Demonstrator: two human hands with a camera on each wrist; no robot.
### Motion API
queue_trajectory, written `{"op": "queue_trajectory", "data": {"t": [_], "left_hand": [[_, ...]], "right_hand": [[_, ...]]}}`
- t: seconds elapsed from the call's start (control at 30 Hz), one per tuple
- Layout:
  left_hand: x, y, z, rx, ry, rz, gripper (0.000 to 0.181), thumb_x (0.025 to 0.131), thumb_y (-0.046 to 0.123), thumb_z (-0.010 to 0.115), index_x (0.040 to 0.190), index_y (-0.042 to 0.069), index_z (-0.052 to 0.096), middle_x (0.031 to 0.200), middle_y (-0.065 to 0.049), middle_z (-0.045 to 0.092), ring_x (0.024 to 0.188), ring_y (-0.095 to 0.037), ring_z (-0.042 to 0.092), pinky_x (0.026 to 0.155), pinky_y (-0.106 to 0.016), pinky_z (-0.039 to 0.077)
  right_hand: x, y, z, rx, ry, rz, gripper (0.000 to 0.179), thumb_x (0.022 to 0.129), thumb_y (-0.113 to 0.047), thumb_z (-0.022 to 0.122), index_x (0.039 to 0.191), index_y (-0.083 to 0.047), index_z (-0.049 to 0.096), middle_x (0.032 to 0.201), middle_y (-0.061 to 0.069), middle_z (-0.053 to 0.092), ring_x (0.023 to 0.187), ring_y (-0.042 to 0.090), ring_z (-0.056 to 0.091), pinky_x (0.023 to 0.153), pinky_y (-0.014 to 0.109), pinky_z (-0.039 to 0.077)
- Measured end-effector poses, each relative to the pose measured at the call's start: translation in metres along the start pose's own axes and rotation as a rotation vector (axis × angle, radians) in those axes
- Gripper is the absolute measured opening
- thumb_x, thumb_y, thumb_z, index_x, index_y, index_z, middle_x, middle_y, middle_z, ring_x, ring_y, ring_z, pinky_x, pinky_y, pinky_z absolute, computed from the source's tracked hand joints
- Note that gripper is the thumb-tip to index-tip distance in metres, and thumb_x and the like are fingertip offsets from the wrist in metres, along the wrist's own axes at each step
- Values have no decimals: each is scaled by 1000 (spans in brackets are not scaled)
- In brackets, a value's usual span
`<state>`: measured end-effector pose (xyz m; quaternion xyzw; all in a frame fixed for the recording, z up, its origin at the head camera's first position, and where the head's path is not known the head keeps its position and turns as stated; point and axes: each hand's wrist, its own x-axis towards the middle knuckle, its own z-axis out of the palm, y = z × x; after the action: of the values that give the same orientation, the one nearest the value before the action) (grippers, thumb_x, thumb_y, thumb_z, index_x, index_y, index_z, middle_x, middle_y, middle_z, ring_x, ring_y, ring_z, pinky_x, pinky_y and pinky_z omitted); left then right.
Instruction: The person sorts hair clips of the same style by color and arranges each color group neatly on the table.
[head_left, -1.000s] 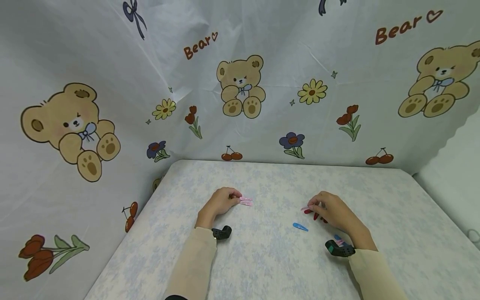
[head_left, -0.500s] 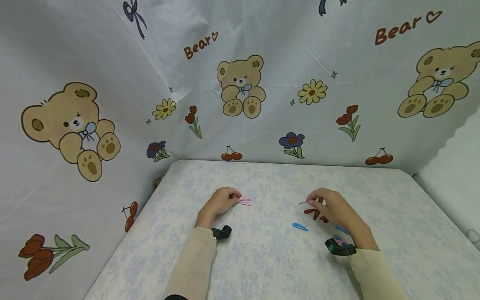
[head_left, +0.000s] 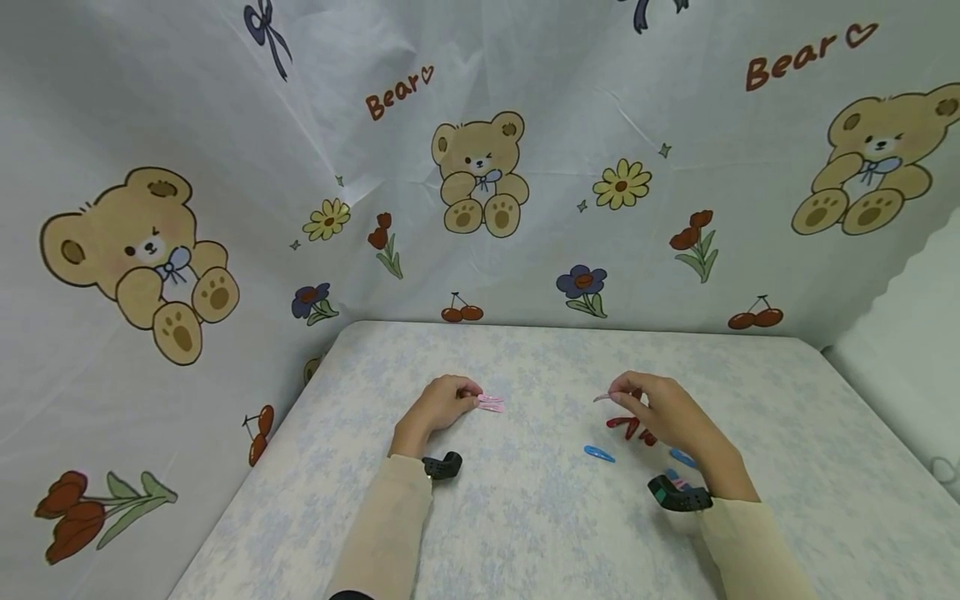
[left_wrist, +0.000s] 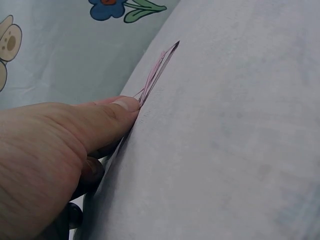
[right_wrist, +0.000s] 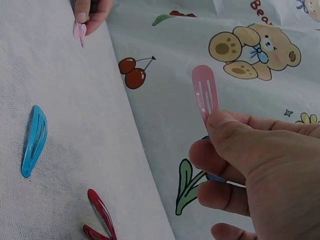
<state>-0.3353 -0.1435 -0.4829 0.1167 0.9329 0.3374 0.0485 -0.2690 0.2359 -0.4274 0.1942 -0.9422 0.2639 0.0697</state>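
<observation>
Currently both hands are busy at the table (head_left: 525, 525). Left hand (head_left: 442, 402): over the left half, well in from the left edge, grip pinching a small bunch of pink hair clips (head_left: 491, 403) by one end; free ends point toward the table's right edge, slightly fanned. Exact count unclear; left wrist view shows them thin and edge-on, just past the thumb tip. Right hand (head_left: 663, 408): over the right half, toward the far edge, grip pinching a single pink clip (right_wrist: 205, 92) between thumb and index finger, its rounded, slotted end sticking out, clip held up off the table. Remaining fingers bent below. Under that hand, a loose group of red clips (head_left: 632, 428) lies on the table, partly overlapped in view by the fingers. One blue clip (head_left: 599, 453) lies apart from the reds, on their left-edge side; second blue clip (head_left: 682, 457) sits close by the right wrist, partly covered. More blue and pink clips (head_left: 677, 479) show next to the black wrist camera (head_left: 678, 497), mostly hidden, number can't be told. Bear-print cloth (head_left: 555, 108) hangs behind the far edge. Pale sleeves (head_left: 393, 517) on both arms.
</observation>
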Motion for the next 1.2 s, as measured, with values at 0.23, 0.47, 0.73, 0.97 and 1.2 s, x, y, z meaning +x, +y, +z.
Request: {"op": "queue_trajectory", "data": {"t": [0.23, 0.47, 0.73, 0.97, 1.2], "left_hand": [[0, 0, -1, -14, -5, 0, 13, 98, 26, 66, 109, 25, 73, 96, 6, 64, 93, -15, 56, 86, -36, 46], [-1, 2, -2, -14, -2, -16, 12, 98, 26, 67, 108, 26, 73, 96, 6, 64, 94, -16, 56, 88, -36, 46], [-1, 3, -2, -15, -5, -3, 12, 98, 25, 67, 108, 25, 74, 96, 6, 64, 92, -16, 56, 86, -36, 46], [0, 1, 0, -15, -2, -8, 11, 98, 26, 67, 107, 25, 74, 95, 7, 64, 92, -15, 56, 85, -35, 46], [0, 0, 0, -16, 0, -4, 11, 98, 26, 67, 107, 26, 73, 94, 6, 64, 91, -15, 56, 85, -35, 45]], "right_hand": [[2, -3, 1, 1, 42, -56, 10, 98, -16, 65, 107, -17, 70, 93, -7, 70, 79, 12, 54, 67, 22, 49], [3, -6, 1, 23, 116, -81, 11, 96, -14, 68, 105, -18, 73, 93, -6, 71, 79, 13, 56, 64, 22, 48], [3, -7, 3, 17, 144, -60, 13, 95, -14, 70, 106, -17, 76, 96, -4, 76, 90, 17, 66, 73, 26, 54], [2, -7, 6, 39, 158, -40, 12, 94, -14, 71, 104, -17, 77, 96, -3, 76, 93, 21, 69, 75, 34, 57], [4, -9, 11, 68, 167, -61, 12, 91, -16, 74, 102, -18, 79, 98, -4, 77, 92, 17, 71, 75, 28, 57]]}}
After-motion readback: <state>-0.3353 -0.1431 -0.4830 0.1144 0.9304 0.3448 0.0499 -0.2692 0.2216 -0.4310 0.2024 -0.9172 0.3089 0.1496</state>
